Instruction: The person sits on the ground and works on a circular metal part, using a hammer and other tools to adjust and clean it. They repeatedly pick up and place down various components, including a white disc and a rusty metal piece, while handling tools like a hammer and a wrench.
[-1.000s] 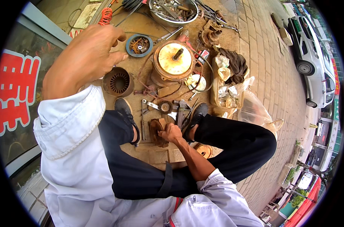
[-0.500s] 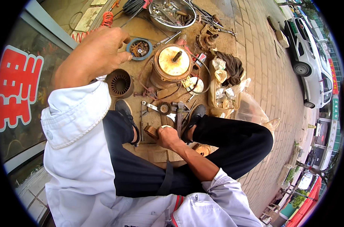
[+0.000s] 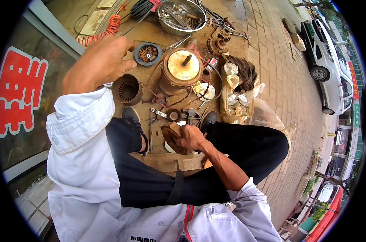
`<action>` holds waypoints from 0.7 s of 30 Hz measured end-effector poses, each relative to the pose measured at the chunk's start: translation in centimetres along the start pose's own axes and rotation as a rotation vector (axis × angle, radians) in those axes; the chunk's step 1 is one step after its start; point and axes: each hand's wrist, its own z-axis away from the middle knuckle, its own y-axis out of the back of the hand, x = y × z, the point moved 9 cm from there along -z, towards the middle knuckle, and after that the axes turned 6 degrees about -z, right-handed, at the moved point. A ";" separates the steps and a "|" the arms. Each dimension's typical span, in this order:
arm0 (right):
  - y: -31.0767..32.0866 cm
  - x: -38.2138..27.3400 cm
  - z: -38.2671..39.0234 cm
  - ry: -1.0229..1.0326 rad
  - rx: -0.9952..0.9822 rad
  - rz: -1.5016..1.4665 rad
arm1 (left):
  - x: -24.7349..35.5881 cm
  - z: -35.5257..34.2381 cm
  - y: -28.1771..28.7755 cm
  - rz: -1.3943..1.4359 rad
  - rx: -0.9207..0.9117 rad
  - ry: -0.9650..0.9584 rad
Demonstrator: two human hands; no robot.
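Observation:
My right hand (image 3: 191, 138) grips the rim of a rusty round metal cover (image 3: 171, 134), held tilted between my knees. Part of a pale disc shows under it. At the upper left my left hand (image 3: 104, 60) hovers beside a blue-rimmed dish (image 3: 158, 60) of small rusty screws (image 3: 147, 53). Its thumb and forefinger are apart, with nothing visible between them. Beyond the cover stands a motor body (image 3: 175, 83) with a pale round top and an upright shaft (image 3: 186, 60). A hollow slotted cylinder (image 3: 127, 89) stands below my left hand.
Wrenches and other tools (image 3: 187, 115) lie between my shoes. A metal basin (image 3: 181, 30) of scrap parts is at the far side, near a red coiled hose (image 3: 110, 28). On the right sits a tray (image 3: 251, 109) with bags and a dark cloth. A glass door (image 3: 25, 153) borders my left.
My right hand has lifted and turned the rusty cover, which now shows its broad face. My left hand has drawn slightly down and away from the screw dish.

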 end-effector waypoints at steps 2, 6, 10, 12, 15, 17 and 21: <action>1.3 -2.0 1.4 -0.049 -0.012 -0.036 | -0.4 0.1 0.0 -0.017 -0.005 0.007; 9.9 -8.0 4.9 0.025 0.042 -0.326 | 0.6 -1.0 -0.5 -0.002 -0.066 -0.022; 19.9 -12.0 7.3 0.257 0.167 -0.670 | 3.1 -2.4 -1.5 0.322 -0.176 -0.088; 23.4 -13.1 7.1 0.341 0.196 -0.866 | 4.4 -2.5 -1.5 0.575 -0.120 -0.189; 25.9 -13.0 6.3 0.433 0.194 -1.092 | 6.6 -2.8 -0.8 0.929 -0.204 -0.120; 26.2 -13.2 5.4 0.464 0.170 -1.189 | 4.8 -3.4 -2.0 1.020 -0.142 -0.061; 25.9 -11.4 2.7 0.270 0.128 -1.248 | 3.9 -4.8 -3.7 1.123 -0.164 0.053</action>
